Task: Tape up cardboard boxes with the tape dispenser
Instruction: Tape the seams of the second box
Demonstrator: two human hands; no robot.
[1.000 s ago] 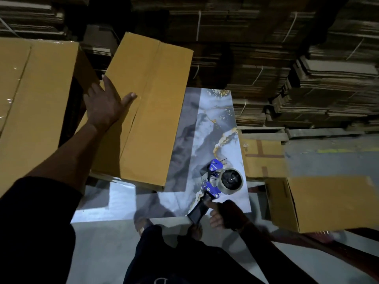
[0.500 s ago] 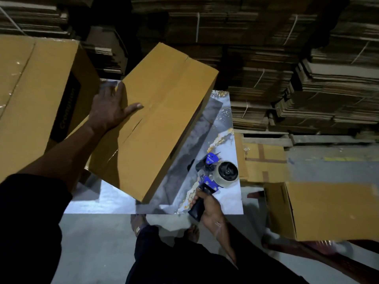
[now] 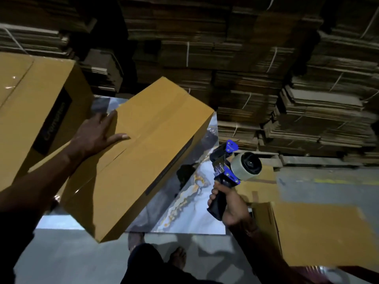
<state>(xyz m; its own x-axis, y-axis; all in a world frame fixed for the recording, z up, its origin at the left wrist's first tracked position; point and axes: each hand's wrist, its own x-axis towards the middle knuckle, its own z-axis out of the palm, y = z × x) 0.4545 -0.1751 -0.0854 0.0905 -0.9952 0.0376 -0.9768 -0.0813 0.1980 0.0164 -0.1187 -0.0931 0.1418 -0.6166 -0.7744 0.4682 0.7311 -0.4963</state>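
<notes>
A closed tan cardboard box [image 3: 143, 160] lies at an angle across the marble-patterned table [image 3: 190, 220], its top seam facing up. My left hand [image 3: 96, 134] presses flat on the box's top near its left end, fingers spread. My right hand [image 3: 229, 203] grips the black handle of a blue tape dispenser [image 3: 231, 162], held in the air above the table's right edge. Its roll of clear tape [image 3: 247, 166] points right.
A bigger printed box [image 3: 37, 111] stands at the left, touching the angled one. Another tan box [image 3: 320, 234] sits low at the right. Bundled flat cardboard stacks [image 3: 307, 111] fill the back. My bare feet [image 3: 178, 257] show below the table edge.
My right hand took the dispenser's handle and lifted it off the table. My left hand swung the box clockwise and drew it closer to me.
</notes>
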